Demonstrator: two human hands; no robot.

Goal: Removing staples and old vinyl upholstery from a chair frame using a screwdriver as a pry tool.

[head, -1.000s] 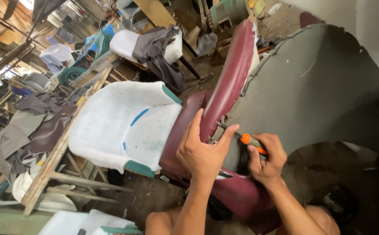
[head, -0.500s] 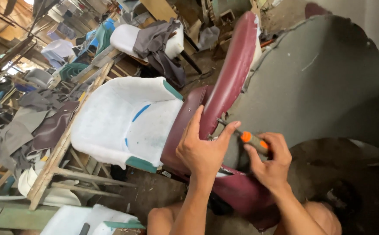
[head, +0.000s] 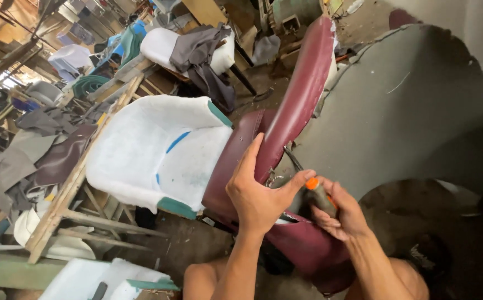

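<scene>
The left hand (head: 258,197) lies spread on the maroon seat cover (head: 294,105), fingers up along its edge and thumb stretched toward the tool, gripping nothing. The right hand (head: 341,214) is wrapped tight around a screwdriver (head: 311,186) with an orange-collared handle; its thin shaft slants up and left from that grip, the tip at the seam where the cover meets the grey seat back (head: 397,105), just beside the left thumb. A bare white foam seat (head: 152,153) rests on a wooden frame (head: 64,205) to the left, touching the maroon one.
</scene>
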